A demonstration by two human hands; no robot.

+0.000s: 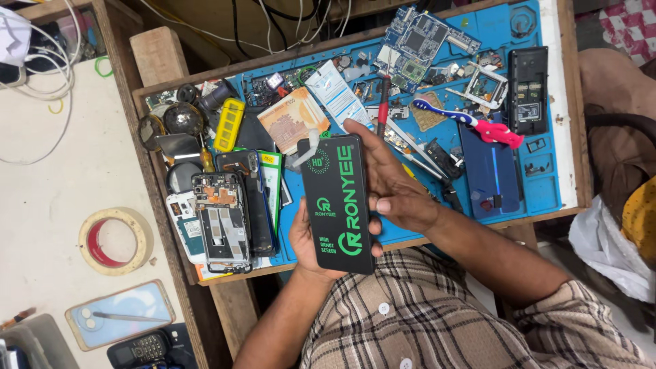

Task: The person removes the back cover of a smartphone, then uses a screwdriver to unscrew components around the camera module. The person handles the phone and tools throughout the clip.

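A black rectangular phone screen panel (337, 201) with green printing on its cover film is held upright over the blue work mat (547, 191). My left hand (305, 240) grips it from below and behind, near its lower edge. My right hand (393, 183) holds its right side, fingers curled along the edge and thumb toward the top. A clear film tab (305, 152) sticks out at the panel's upper left corner.
The mat carries opened phones (222, 219), a circuit board (417, 44), a black keypad phone (527, 89), a toothbrush (471, 121), a yellow tool (229, 123) and tweezers. A tape roll (115, 240) and a phone case (119, 313) lie on the white surface at left.
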